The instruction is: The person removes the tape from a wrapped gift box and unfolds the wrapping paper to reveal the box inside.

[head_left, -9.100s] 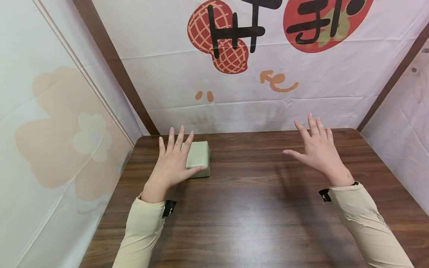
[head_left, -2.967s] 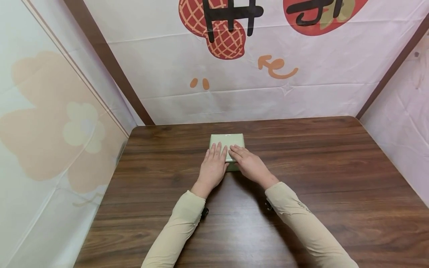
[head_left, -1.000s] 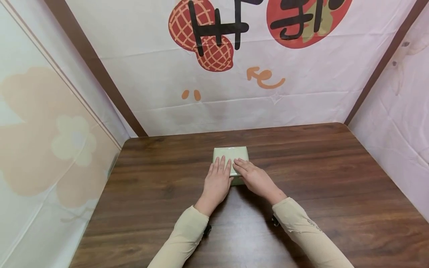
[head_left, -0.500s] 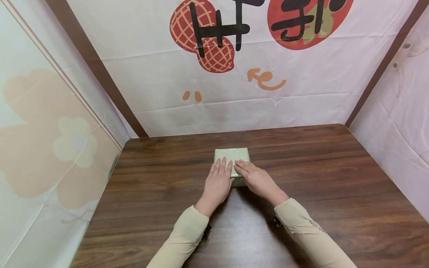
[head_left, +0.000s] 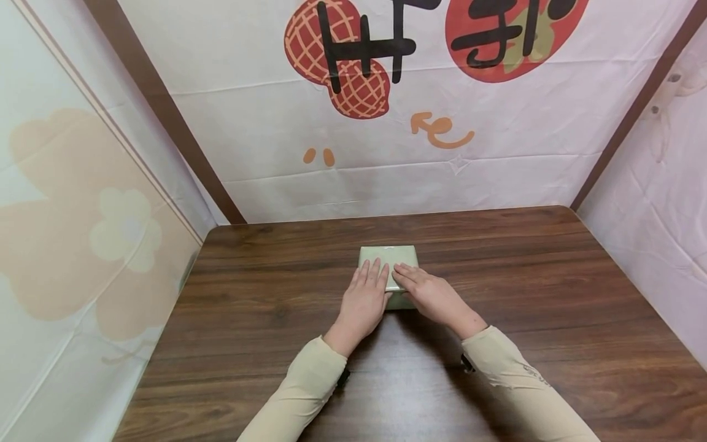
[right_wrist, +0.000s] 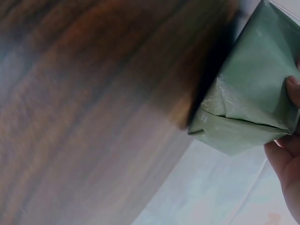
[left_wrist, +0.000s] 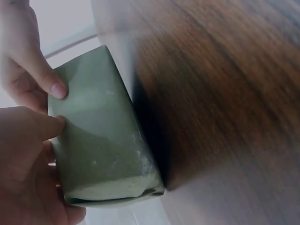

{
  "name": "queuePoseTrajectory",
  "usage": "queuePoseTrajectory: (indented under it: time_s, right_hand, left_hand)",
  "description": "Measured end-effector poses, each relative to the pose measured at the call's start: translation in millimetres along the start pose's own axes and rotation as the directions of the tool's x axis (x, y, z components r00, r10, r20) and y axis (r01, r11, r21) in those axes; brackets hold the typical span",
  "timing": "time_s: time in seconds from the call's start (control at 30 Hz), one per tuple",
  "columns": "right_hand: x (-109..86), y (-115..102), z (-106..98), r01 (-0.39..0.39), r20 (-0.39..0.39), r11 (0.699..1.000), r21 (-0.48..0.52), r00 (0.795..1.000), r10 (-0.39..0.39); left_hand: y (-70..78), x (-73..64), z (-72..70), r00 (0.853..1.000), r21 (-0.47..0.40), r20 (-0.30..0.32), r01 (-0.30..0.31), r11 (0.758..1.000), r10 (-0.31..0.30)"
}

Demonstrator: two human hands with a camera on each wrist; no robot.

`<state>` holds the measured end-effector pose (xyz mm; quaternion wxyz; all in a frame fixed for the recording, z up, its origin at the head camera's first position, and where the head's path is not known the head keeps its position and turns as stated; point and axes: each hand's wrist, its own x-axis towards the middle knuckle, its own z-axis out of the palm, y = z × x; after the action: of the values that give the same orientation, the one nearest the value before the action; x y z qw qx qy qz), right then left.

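A pale green pack (head_left: 388, 253) in a glossy wrapper sits flat on the table, near the middle of its far half. My left hand (head_left: 361, 305) holds its near left part, fingers along the top and thumb on the front face. On the near right part, my right hand (head_left: 437, 299) does the same with its fingers closer together. Both thumbs press the front of the pack (left_wrist: 103, 136) in the left wrist view, tips apart. The right wrist view shows the folded wrapper end of the pack (right_wrist: 253, 98) beside my right hand (right_wrist: 290, 171). The underside is hidden.
A brown wood-grain table (head_left: 248, 344) with rounded far corners lies below. Behind it hangs a white printed cloth (head_left: 265, 135), and more cloth panels (head_left: 44, 258) stand on the left and right. Dark devices (head_left: 343, 376) sit under my cuffs.
Earlier, both hands hovered open, with the pack by the left one at the far left. Now both hold it near the middle. Over the last second, hands and pack have shifted slightly right.
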<state>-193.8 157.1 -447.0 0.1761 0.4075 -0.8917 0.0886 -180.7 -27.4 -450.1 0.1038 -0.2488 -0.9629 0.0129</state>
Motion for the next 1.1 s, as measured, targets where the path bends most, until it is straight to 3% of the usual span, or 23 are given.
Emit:
queuePoseTrajectory:
  time_s: [0.2,0.37,0.5,0.67,0.87,1.0,1.1]
  right_hand:
    - [0.9,3.6,-10.4,0.007,0.036,1.0,0.014,0.999,-0.008]
    - [6.4,5.4,-18.3,0.009,0.097,1.0,0.03,0.995,-0.012]
    - [10.6,7.7,-26.3,-0.038,0.153,0.996,0.083,0.988,0.025]
    - [15.2,13.7,-35.4,-0.117,0.234,0.98,0.161,0.969,0.077]
    - [23.8,20.1,-46.8,-0.166,0.322,0.957,0.239,0.943,0.083]
    - [26.6,22.3,-50.3,-0.195,0.331,0.942,0.274,0.939,0.098]
    - [23.5,18.7,-49.1,-0.182,0.277,0.96,0.212,0.953,0.119]
  left_hand:
    - [-0.6,-1.0,-4.6,0.999,-0.005,0.003,-0.039,0.999,0.039]
    - [-3.4,-4.3,-5.4,0.997,0.005,-0.054,-0.056,0.998,0.057]
    - [-4.4,-5.4,-5.9,0.992,-0.007,-0.102,-0.079,0.997,0.078]
    - [-3.9,-5.2,-8.1,0.989,0.032,-0.103,-0.107,0.994,0.11]
    - [-2.7,-2.8,-11.5,0.992,0.122,-0.077,-0.095,0.988,0.105]
    - [-3.4,1.1,-14.1,0.987,0.143,-0.114,-0.092,0.985,0.109]
    - [-4.9,4.2,-17.1,0.984,0.128,-0.127,-0.108,0.986,0.124]
